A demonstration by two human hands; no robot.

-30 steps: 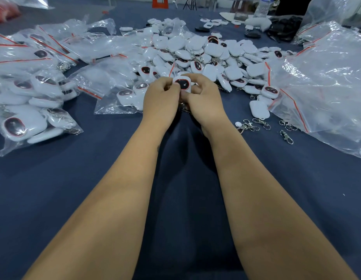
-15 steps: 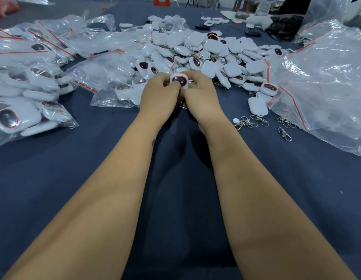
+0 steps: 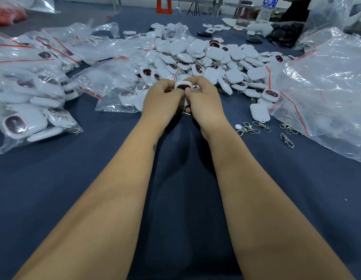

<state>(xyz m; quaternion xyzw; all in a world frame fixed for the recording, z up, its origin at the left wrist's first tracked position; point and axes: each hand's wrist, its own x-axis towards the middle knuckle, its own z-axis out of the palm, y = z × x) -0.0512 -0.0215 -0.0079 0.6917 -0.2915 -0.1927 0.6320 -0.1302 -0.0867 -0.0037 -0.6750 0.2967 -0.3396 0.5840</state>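
Both my hands meet at the middle of the blue table and pinch one small white fob (image 3: 183, 85) with a dark, red-rimmed oval window. My left hand (image 3: 161, 99) grips its left side, my right hand (image 3: 203, 100) its right side, thumbs on the front face. A metal keyring clasp (image 3: 185, 112) hangs below the fob between my palms. Just beyond my hands lies a big loose pile of the same white fobs (image 3: 205, 57).
Clear zip bags packed with fobs (image 3: 32, 110) crowd the left side. A heap of empty clear bags (image 3: 325, 83) lies at the right. Several loose metal clasps (image 3: 256, 127) sit right of my right wrist. A water bottle (image 3: 267, 9) stands at the far edge.
My hands stay together on the fob; my right thumb has slid over its lower front. The view has shifted slightly.
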